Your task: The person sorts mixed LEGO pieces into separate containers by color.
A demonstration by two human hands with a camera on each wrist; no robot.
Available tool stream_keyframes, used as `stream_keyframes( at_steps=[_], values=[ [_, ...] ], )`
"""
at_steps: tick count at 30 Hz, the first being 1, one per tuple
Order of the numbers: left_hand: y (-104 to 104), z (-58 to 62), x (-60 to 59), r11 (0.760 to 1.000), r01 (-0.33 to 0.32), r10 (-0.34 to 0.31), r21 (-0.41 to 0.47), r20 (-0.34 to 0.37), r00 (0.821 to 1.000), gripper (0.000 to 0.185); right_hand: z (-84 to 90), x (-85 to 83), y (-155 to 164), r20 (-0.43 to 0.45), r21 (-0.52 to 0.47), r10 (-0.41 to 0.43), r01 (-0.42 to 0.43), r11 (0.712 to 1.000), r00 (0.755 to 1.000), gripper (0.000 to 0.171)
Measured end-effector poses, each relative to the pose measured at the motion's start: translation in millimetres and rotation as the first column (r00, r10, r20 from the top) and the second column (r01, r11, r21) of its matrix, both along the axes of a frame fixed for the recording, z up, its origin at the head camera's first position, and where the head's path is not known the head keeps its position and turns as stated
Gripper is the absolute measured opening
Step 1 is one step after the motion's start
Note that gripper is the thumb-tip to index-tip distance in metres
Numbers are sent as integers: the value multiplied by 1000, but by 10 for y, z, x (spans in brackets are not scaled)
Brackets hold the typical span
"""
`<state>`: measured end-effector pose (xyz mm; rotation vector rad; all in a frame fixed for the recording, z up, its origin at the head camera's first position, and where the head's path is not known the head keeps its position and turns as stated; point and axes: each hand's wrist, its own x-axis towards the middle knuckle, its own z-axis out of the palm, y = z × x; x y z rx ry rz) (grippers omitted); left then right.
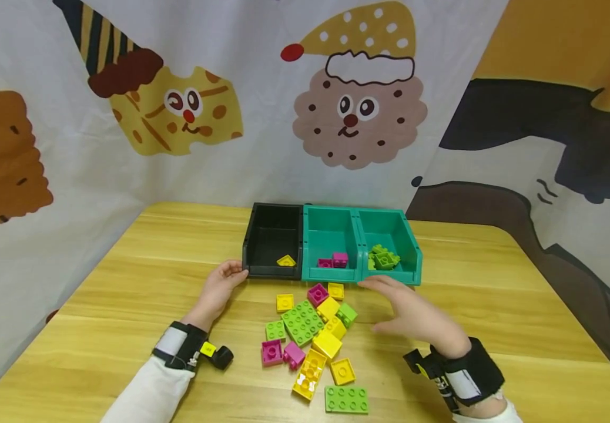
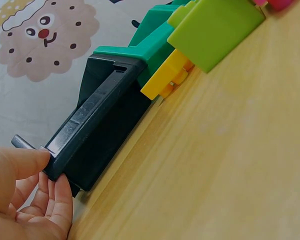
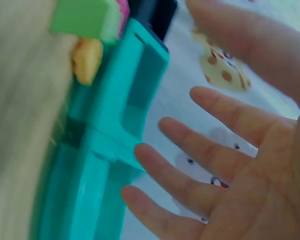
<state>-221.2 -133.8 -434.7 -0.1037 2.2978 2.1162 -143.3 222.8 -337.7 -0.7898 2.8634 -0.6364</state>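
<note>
At its front left corner the black bin [image 1: 272,271] is pinched by my left hand [image 1: 220,292]; in the left wrist view the thumb [image 2: 32,162] lies at the rim and the fingers curl below it. Two teal bins, a middle one [image 1: 330,274] and a right one [image 1: 416,267], stand beside it in a row. My right hand [image 1: 416,308] is spread, nothing in it, near the front of the right teal bin. A yellow brick [image 1: 286,261] lies in the black bin, magenta bricks [image 1: 339,259] in the middle one, green bricks [image 1: 386,258] in the right one.
Before the bins lies a loose pile: a large green brick [image 1: 302,322], several yellow bricks [image 1: 309,374], magenta bricks [image 1: 271,353] and smaller green ones [image 1: 275,331]. A flat green brick [image 1: 346,399] lies nearest me. A printed cloth [image 1: 268,170] hangs behind the wooden table [image 1: 125,294].
</note>
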Motion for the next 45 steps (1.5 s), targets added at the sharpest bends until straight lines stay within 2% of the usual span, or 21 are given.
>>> stream_keyframes(
  at_steps=[7,10,17,27,33,37,41,45],
  values=[
    [-18,1,3,1000,5,-5,1,9,1000,23,-170,-15,-221,33,92,152,-154,984,988,67],
    [-19,13,6,1000,8,-8,2,11,1000,23,-244,-27,-258,39,104,168,-171,980,985,60],
    [-8,21,-2,1000,9,-9,-1,15,1000,23,-375,-79,-281,2,69,117,-117,991,993,43],
    [-8,26,-3,1000,8,-8,-3,12,1000,23,-438,-140,-259,-40,-15,88,-89,996,995,38],
    [-23,36,7,1000,9,-9,-1,18,1000,25,-404,-147,-254,-105,-107,67,-78,991,992,38],
    [-37,27,1,1000,9,-8,-13,14,1000,24,-383,-155,-226,-125,-129,49,-65,990,991,38],
    [-30,17,8,1000,6,-5,-17,7,1000,22,-383,-171,-180,-133,-140,8,-27,990,991,34],
    [-17,25,19,1000,12,-12,-14,0,1000,23,-342,-182,-113,-132,-201,-64,37,979,989,34]
  ],
)
